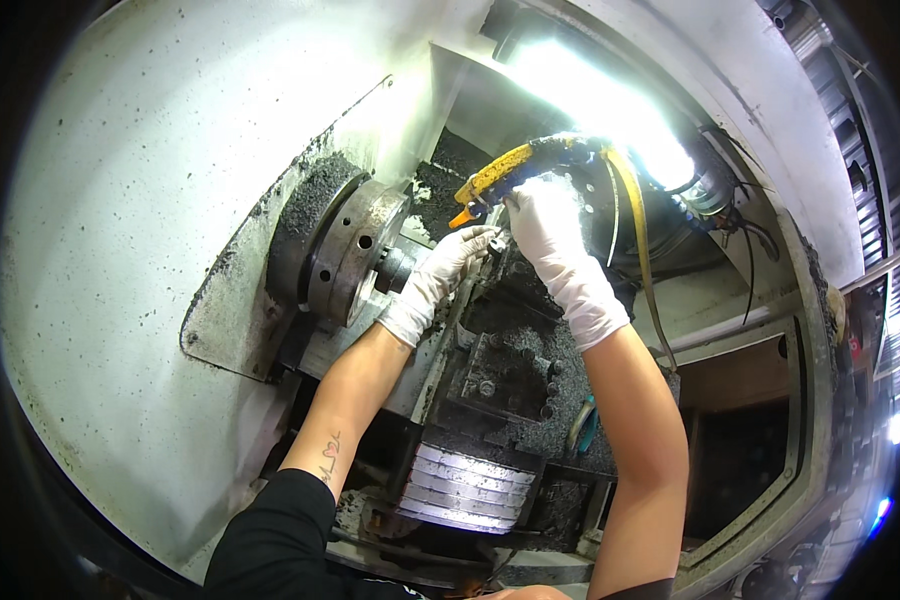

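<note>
Both of my hands wear white gloves and meet at the far end of a dark metal tool block [500, 370] inside a lathe. My left hand [440, 275] reaches in beside the chuck, its fingertips closed together at a small shiny metal piece [497, 243]. Just right of it, my right hand [550, 220] is held higher with its fingers curled in. What lies inside that grip is hidden. Close beyond the hands arches a yellow and blue hose [510, 168] with an orange nozzle [461, 217].
The round steel chuck [360, 250] stands left of my left hand. Metal chips [550, 360] cover the carriage, where teal-handled pliers [585, 425] lie by my right forearm. A bright lamp [610, 110] is above. A yellow tube [645, 250] hangs at the right. Ribbed metal covers [465, 488] are nearer me.
</note>
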A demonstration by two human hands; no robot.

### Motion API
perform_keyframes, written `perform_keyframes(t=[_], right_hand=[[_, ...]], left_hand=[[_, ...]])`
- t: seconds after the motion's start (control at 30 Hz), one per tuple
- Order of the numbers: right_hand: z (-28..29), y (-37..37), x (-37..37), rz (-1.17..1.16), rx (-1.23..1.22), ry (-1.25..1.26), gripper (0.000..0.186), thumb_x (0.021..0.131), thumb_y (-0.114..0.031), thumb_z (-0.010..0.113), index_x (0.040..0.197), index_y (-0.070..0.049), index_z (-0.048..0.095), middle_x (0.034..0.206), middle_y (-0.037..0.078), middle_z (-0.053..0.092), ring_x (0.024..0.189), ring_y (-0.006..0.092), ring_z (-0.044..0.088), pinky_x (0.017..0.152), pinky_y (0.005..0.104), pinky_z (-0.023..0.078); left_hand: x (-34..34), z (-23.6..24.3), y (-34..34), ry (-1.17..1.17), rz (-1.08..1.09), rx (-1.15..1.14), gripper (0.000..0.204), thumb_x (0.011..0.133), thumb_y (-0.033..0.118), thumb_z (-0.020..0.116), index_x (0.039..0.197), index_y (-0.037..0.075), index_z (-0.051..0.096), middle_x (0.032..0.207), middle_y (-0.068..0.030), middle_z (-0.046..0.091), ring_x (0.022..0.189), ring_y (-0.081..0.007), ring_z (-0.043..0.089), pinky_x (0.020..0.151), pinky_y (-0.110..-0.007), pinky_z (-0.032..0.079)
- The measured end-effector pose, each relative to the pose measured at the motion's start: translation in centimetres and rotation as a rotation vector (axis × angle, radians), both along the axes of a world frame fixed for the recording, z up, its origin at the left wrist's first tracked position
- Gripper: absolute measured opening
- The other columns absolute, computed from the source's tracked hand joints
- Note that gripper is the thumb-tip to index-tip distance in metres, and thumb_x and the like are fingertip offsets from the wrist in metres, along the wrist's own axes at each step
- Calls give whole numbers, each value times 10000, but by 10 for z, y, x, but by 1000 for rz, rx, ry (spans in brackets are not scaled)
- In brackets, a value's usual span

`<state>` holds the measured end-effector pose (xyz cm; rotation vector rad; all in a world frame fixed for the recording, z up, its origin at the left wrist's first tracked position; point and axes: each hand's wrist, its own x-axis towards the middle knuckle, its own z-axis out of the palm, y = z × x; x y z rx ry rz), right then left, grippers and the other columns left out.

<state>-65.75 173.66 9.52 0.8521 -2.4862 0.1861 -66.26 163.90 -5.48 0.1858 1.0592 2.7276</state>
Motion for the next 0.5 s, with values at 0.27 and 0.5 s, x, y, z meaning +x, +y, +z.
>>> perform_keyframes(t=[0.27, 0.5], right_hand=[[1, 3, 0, 20, 24, -97, 88, 684, -100, 527, 680, -27, 576, 659, 141, 553, 662, 289, 540, 614, 351, 427], [10, 8, 1, 40, 201, -73, 77, 673, -89, 527, 690, -21, 557, 699, 149, 552, 703, 286, 538, 627, 353, 428]], left_hand=[[4, 0, 1, 23, 73, 237, 222, 823, 141, 471, 1012, 26, 489, 945, -38, 539, 862, -125, 506, 784, -230, 398], [6, 7, 4, 111, 24, 123, 250, 798, 63, 497, 1032, -21, 467, 934, -57, 538, 844, -113, 513, 801, -224, 400]])
